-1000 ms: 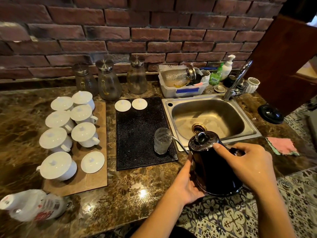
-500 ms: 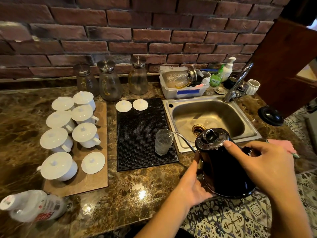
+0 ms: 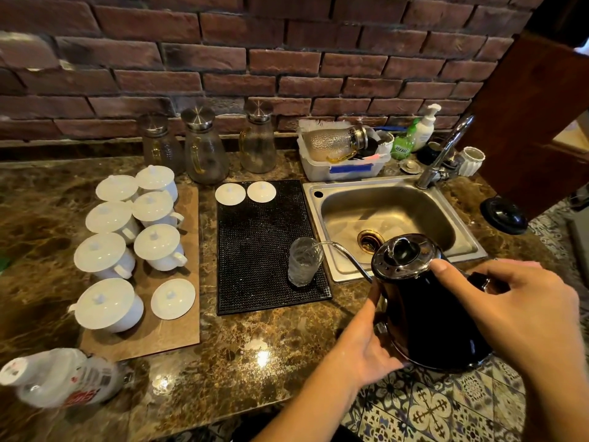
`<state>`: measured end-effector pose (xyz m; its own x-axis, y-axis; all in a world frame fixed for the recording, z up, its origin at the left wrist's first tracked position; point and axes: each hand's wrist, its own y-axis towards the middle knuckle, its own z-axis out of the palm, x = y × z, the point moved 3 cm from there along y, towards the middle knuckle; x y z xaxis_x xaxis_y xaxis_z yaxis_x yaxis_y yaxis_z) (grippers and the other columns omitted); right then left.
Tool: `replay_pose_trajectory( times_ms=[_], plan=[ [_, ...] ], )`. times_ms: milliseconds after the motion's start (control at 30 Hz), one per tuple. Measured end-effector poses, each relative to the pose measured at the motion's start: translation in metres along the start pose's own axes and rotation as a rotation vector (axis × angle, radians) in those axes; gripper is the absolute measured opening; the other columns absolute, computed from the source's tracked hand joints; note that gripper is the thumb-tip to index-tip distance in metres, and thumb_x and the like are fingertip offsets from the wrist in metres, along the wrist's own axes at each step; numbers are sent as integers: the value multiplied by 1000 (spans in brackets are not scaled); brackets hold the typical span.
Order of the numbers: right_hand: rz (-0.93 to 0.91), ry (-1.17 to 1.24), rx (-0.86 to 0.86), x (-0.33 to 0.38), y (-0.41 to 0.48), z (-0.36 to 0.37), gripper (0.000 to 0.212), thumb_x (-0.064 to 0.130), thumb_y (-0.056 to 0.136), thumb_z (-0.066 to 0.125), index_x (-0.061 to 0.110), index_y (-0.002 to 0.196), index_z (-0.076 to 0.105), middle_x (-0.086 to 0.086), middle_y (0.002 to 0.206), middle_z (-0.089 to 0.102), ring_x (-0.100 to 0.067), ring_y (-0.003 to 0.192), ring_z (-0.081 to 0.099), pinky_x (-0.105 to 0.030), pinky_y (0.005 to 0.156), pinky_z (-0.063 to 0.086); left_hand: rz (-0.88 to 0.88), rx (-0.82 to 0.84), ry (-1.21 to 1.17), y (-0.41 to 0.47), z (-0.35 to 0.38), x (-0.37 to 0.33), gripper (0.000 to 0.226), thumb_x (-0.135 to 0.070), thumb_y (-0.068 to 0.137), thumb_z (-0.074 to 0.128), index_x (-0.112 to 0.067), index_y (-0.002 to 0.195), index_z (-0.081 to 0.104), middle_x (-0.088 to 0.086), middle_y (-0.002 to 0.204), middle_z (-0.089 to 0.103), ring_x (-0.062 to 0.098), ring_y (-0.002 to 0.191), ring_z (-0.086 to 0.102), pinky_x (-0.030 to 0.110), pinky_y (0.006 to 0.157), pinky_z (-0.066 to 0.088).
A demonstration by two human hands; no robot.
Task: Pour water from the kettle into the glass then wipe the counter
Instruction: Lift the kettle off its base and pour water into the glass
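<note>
The kettle [image 3: 427,311] hangs tilted between our 2 hands, its thin spout reaching to the rim of the glass [image 3: 304,261], which stands on the black mat [image 3: 261,250] ahead and left of our left hand [image 3: 363,349]. Our right hand [image 3: 522,317] grips the handle with the thumb by the lid, while our left hand presses flat against the kettle's lower side above the bench [image 3: 242,352] edge.

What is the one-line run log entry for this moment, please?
step: pouring | right hand: kettle handle | left hand: steadies kettle | spout over glass on black mat | wipe: not done
</note>
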<state>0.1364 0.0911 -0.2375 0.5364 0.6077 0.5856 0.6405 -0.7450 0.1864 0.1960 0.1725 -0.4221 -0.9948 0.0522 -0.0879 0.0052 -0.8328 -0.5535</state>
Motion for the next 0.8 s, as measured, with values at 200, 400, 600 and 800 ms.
replay_pose_trajectory(
  times_ms=[200,400,600,800],
  plan=[
    [34,-36,-12,-3,-1,2,41,59,78,75,22,61,71,0,61,68,-11,68,60,-44,61,55,-4,7,-9,0,-3,1,65,-61,77,74,-12,118,64,19,129,64,40,128,54,56,115,38],
    [56,-71,6,-4,0,4,41,63,76,74,24,62,72,2,61,68,-15,65,64,-43,59,57,-33,29,-21,3,-9,9,72,-61,72,80,-9,121,69,21,122,71,42,126,57,58,113,39],
    [44,-148,36,2,6,8,50,66,75,71,18,62,73,0,59,67,-15,63,62,-42,58,57,-45,55,-67,8,-10,13,75,-60,67,82,-11,122,67,24,129,66,45,129,54,60,112,39],
    [-25,-245,68,17,20,11,51,70,74,67,20,67,73,3,56,64,-14,58,59,-28,50,45,-50,141,-104,8,0,13,77,-67,77,70,-8,126,69,26,132,64,46,130,52,58,115,37]
  ],
)
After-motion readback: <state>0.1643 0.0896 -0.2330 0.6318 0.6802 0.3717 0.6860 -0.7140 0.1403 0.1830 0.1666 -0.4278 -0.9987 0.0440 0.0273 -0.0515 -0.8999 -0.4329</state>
